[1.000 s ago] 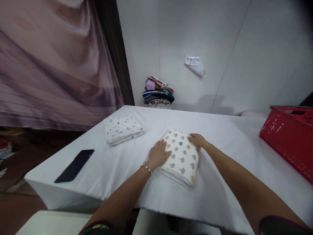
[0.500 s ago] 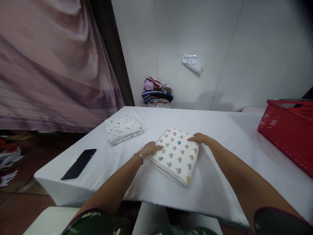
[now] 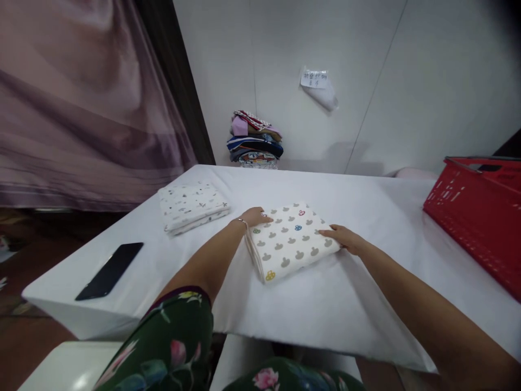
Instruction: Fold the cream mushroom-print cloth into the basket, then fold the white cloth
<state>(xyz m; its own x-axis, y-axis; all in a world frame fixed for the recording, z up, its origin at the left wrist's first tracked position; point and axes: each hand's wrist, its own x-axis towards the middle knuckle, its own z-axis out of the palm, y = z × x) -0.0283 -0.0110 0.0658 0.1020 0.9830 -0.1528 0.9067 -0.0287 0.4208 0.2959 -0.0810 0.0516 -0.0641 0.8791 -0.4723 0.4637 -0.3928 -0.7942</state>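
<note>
**Hands turning a mushroom-print cloth on a white tabletop**

The folded cloth (image 3: 291,239) lies near the front middle of the tabletop (image 3: 378,206); it has just turned clockwise, its layers neatly together, so this looks like squaring up; its yellow-mushroom corner now points near-left, and its seemingly longer axis runs left to right, right end angled away; the left hand (image 3: 254,217) grips its far-left edge, the right hand (image 3: 345,237) its right corner; beyond, a small-print cloth (image 3: 193,206) sits left, a red basket (image 3: 480,222) right.
</note>
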